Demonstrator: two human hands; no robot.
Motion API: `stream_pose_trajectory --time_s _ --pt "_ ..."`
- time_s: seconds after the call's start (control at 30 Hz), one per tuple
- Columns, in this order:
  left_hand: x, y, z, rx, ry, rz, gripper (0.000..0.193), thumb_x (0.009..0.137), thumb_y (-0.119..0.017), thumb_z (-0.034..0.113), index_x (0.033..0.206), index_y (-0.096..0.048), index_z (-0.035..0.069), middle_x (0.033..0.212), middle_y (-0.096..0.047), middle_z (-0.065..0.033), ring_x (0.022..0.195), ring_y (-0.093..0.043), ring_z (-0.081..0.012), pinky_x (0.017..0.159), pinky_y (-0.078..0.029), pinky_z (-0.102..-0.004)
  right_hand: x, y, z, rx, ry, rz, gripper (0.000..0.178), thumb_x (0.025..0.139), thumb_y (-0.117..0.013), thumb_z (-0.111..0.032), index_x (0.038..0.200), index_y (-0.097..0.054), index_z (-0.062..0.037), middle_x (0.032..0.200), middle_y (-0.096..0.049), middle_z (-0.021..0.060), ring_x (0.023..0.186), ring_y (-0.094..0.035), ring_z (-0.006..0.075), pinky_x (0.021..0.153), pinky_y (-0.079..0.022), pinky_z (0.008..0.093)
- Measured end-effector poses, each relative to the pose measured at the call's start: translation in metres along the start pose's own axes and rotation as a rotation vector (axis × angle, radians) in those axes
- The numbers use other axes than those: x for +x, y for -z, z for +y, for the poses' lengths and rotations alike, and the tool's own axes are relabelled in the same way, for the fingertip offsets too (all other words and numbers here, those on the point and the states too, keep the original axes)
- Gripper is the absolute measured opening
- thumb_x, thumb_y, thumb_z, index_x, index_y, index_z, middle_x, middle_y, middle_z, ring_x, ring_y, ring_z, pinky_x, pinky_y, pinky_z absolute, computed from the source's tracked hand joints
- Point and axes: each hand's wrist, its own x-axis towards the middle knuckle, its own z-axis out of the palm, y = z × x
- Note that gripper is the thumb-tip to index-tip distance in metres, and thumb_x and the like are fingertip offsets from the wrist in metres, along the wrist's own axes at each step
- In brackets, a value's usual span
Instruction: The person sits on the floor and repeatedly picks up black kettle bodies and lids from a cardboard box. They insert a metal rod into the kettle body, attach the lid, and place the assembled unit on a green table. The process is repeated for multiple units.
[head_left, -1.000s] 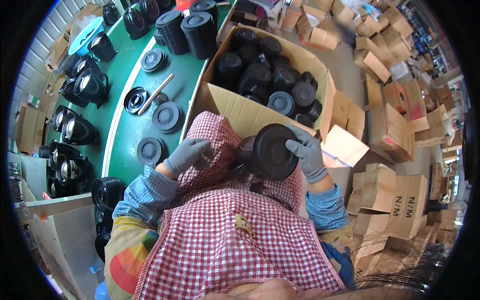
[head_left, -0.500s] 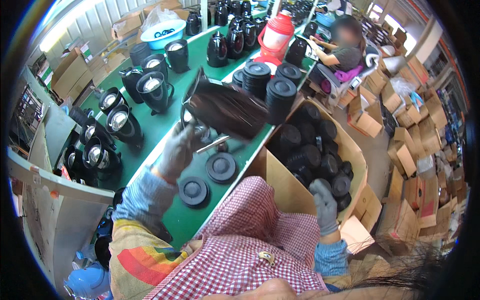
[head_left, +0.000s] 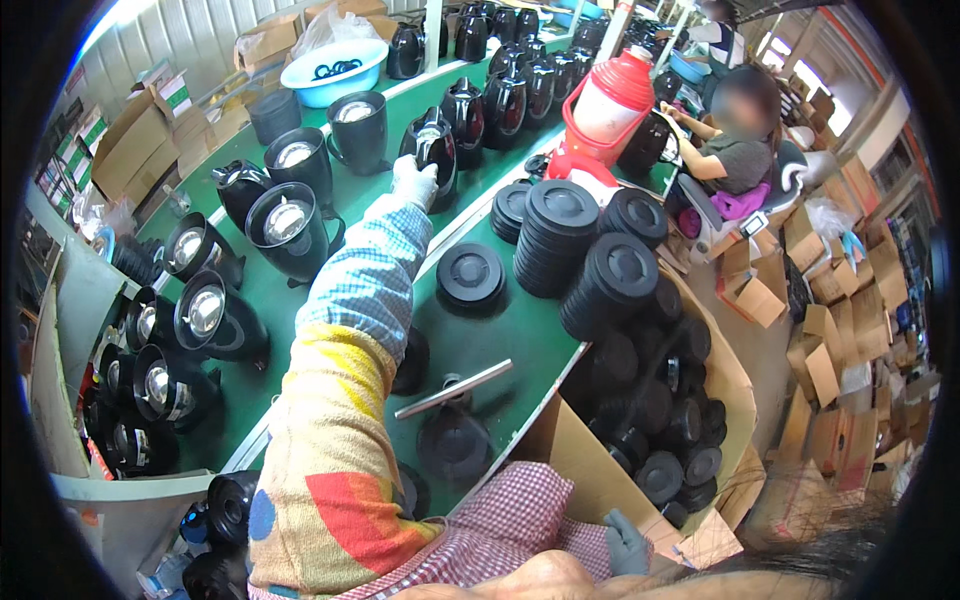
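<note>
My left hand (head_left: 415, 185), in a grey glove, reaches far across the green work surface. Its fingers close around the near side of a glossy black jug (head_left: 432, 145), which stands upright beside a row of similar jugs (head_left: 503, 100). My right hand (head_left: 626, 546), gloved too, is low by my checked apron, near the carton's edge. Only part of it shows; its fingers look extended and hold nothing. Round black lids (head_left: 470, 273) lie on the near strip, next to a metal bar (head_left: 455, 388) on a small stand.
Stacks of black lids (head_left: 560, 210) stand by a red and white flask (head_left: 612, 105). A carton (head_left: 735, 400) full of black round parts adjoins the bench. Open black jugs (head_left: 290, 225) stand left, near a blue basin (head_left: 335, 75). A co-worker (head_left: 740, 150) sits at far right.
My left hand has carried the black jug from above the near strip to the far row, where it now stands. My right hand has dropped from the carton toward my lap.
</note>
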Motion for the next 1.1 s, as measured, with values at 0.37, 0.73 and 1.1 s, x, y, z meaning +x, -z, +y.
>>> stream_pose_trajectory --time_s 0.37,0.73,1.1 --pt "0.13 0.078 -0.008 1.033 -0.117 0.176 0.073 0.085 -0.064 0.021 0.154 -0.039 0.017 0.16 -0.032 -0.012 0.15 -0.027 -0.0368 0.121 -0.026 -0.0501 0.01 0.001 0.051 0.049 -0.125 -0.026 0.043 0.098 -0.062 -0.004 0.14 -0.056 0.0022 0.128 -0.066 0.018 0.117 -0.063 0.0204 0.101 -0.05 0.0319" --pt "0.117 0.099 -0.012 0.785 -0.509 0.341 0.06 0.083 -0.075 0.017 0.139 -0.054 0.016 0.151 -0.044 -0.0103 0.143 -0.038 -0.0322 0.113 -0.041 -0.0462 -0.002 0.0 0.059 0.032 -0.058 -0.002 0.041 0.098 -0.061 -0.004 0.139 -0.057 0.0028 0.126 -0.067 0.0178 0.116 -0.063 0.02 0.101 -0.05 0.0315" --pt "-0.14 0.216 0.18 0.393 -1.247 0.01 0.04 0.071 -0.082 0.008 0.106 -0.064 0.003 0.134 -0.059 -0.0198 0.126 -0.056 -0.0413 0.102 -0.048 -0.0457 -0.028 0.021 -0.055 0.016 0.316 0.17 0.038 0.095 -0.065 -0.013 0.13 -0.065 0.0018 0.127 -0.068 0.0189 0.121 -0.064 0.0282 0.103 -0.049 0.036"
